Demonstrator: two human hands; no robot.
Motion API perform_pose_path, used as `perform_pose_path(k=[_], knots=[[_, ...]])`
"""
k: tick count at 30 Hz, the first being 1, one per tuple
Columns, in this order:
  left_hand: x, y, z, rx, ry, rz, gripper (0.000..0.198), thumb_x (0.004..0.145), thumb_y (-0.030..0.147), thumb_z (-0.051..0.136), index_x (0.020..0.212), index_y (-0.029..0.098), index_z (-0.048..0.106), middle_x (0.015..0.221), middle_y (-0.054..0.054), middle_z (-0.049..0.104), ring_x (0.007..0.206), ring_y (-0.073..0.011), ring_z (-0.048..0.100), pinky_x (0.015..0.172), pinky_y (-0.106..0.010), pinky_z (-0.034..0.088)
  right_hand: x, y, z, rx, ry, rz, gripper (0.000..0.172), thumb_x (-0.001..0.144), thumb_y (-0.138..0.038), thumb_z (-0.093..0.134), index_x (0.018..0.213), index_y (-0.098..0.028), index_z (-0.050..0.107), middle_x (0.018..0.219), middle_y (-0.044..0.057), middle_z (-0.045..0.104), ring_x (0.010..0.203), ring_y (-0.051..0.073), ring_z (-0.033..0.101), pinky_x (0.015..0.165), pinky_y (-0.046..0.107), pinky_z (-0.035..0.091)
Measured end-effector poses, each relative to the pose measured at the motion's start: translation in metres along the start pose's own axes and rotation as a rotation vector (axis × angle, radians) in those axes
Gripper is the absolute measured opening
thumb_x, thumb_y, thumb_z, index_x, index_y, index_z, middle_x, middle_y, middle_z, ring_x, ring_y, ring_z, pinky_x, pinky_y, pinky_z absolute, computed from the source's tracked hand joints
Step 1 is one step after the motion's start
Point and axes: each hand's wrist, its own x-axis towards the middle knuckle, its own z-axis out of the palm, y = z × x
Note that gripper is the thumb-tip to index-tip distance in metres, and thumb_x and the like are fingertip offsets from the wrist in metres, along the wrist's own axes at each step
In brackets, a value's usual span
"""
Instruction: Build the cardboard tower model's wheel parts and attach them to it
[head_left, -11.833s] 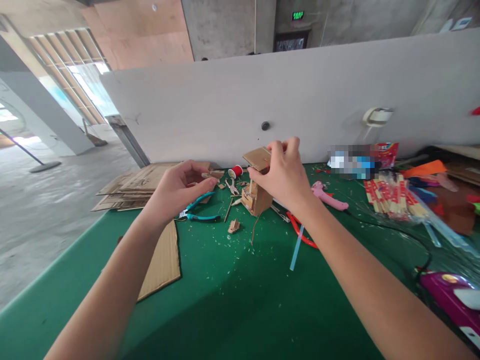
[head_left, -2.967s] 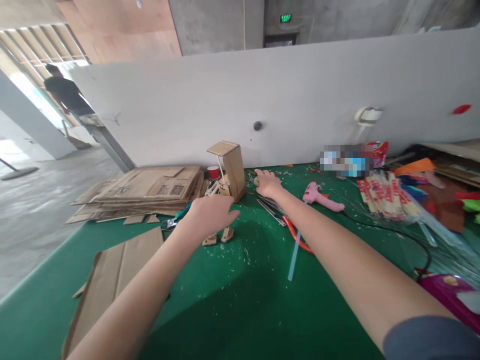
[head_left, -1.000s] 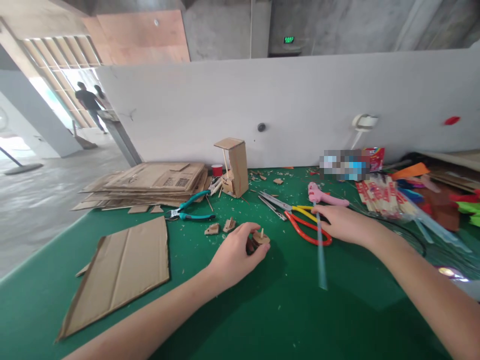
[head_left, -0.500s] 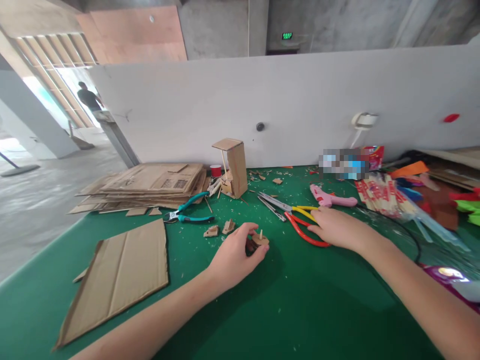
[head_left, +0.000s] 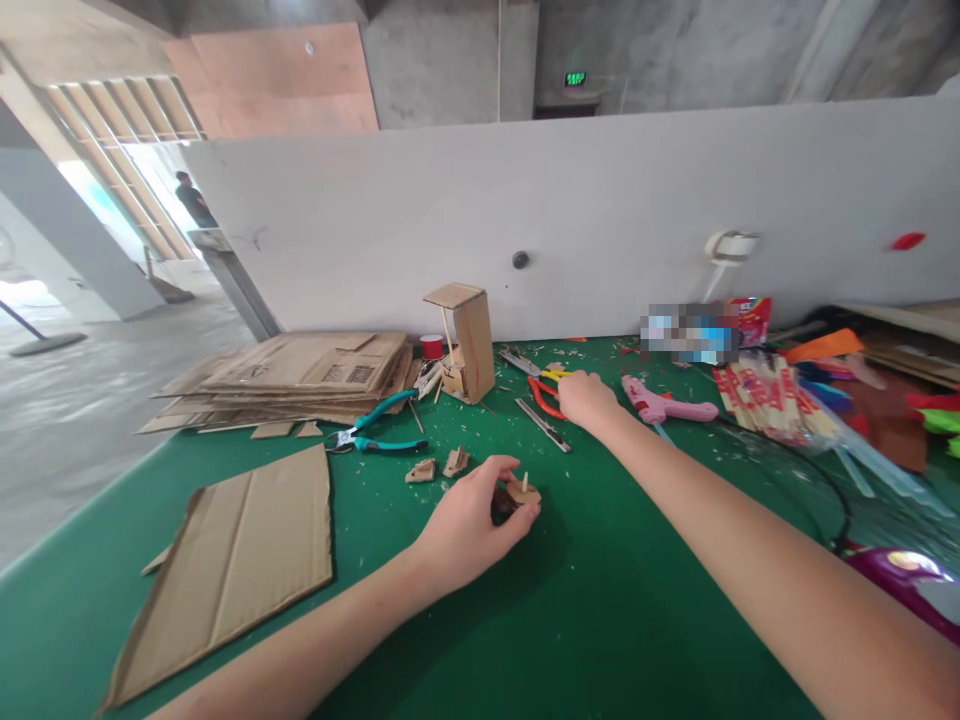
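On the green surface (head_left: pixel 615 620), the left hand (head_left: pixel 472 515) pinches a cardboard disc (head_left: pixel 517 492), seemingly to steady it, while the right hand (head_left: pixel 590 400) covers the scissors (head_left: pixel 529 369) handles, grip unclear.

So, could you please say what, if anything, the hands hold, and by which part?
Left hand: round brown cardboard piece with wooden peg, by its edge. Right hand: red-and-yellow-handled metal tool, by the handles.

Small brown cardboard piece (head_left: pixel 529 495), partly hidden; pale peg (head_left: pixel 526 482) standing up from it; near worktop (head_left: pixel 637 600) middle. Red-and-yellow-handled metal tool (head_left: pixel 527 368), tip pointing away and left.
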Motion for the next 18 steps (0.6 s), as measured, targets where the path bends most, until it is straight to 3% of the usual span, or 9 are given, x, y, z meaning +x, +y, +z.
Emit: perform_pose_path(k=[4,7,9,13,18], knots=[[0.0,-0.001,-0.001,-0.018,-0.006,0.006,0.04,0.081,0.036,0.054,0.117,0.02,0.045,0.099,-0.006,0.062,0.076,-0.016,0.06,0.071,-0.032,0.049,0.018,0.003,-0.008,0.039,-0.003,0.024,0.032,0.088,-0.034,0.052,0.115,-0.015,0.054,0.117,0.01,0.055,0.102,0.021,0.055,0.083,0.041,0.048],[0.002,-0.003,-0.002,-0.05,0.026,-0.008,0.04,0.081,0.037,0.055,0.116,0.019,0.048,0.101,-0.007,0.062,0.081,-0.0171,0.06,0.072,-0.031,0.049,0.014,0.004,-0.018,0.074,0.041,-0.046,0.033,0.091,-0.027,0.043,0.117,-0.009,0.053,0.119,0.02,0.052,0.112,0.028,0.049,0.085,0.041,0.044],[0.003,-0.005,-0.002,-0.069,0.072,-0.025,0.039,0.082,0.037,0.054,0.116,0.019,0.05,0.102,-0.008,0.061,0.081,-0.0174,0.06,0.069,-0.03,0.05,0.003,0.001,-0.023,0.099,0.064,-0.149,0.034,0.092,-0.024,0.038,0.118,-0.01,0.052,0.119,0.021,0.052,0.114,0.029,0.047,0.088,0.038,0.041],[0.005,-0.01,-0.001,-0.129,0.183,0.008,0.04,0.084,0.03,0.053,0.123,0.022,0.049,0.111,-0.008,0.06,0.093,-0.0185,0.058,0.074,-0.03,0.05,-0.032,-0.011,-0.015,0.141,0.011,-0.354,0.03,0.088,-0.025,0.042,0.113,-0.018,0.055,0.115,0.012,0.057,0.105,0.023,0.054,0.083,0.031,0.042],[0.003,-0.011,-0.001,-0.114,0.216,0.055,0.039,0.089,0.029,0.047,0.128,0.029,0.047,0.113,-0.005,0.06,0.099,-0.019,0.056,0.081,-0.032,0.049,-0.06,-0.014,0.001,0.158,0.025,-0.346,0.027,0.089,-0.028,0.041,0.102,-0.01,0.057,0.107,0.018,0.058,0.1,0.027,0.056,0.077,0.034,0.042]])
